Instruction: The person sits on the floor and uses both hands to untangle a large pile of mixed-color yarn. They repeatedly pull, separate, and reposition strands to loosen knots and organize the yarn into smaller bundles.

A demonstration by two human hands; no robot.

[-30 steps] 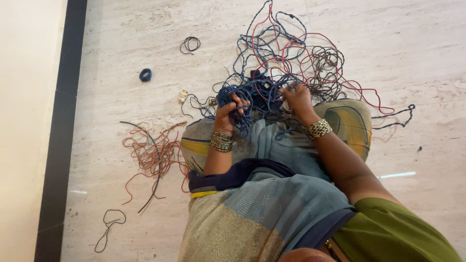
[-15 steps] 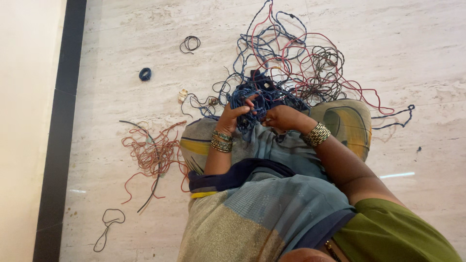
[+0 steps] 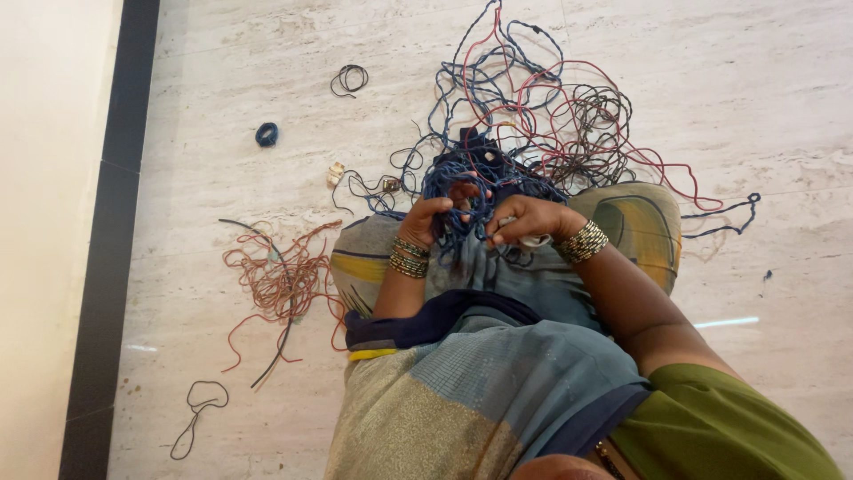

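Observation:
I sit on a pale stone floor with a blue and grey cloth over my lap. My left hand grips a thick bunch of blue wires just above my knees. My right hand is closed on strands of the same blue bunch, close beside the left hand, and also pinches a small white piece. Both wrists carry bangles. Beyond my hands spreads a large tangle of blue, red and black wires.
A heap of reddish-brown wires lies to the left of my knee. A small blue coil, a black wire loop, a small white connector and a thin black loop lie scattered. A dark strip borders the floor at left.
My right hand has come down from the tangle toward my lap and closed in beside the left hand. The blue bunch has gathered tighter between both hands.

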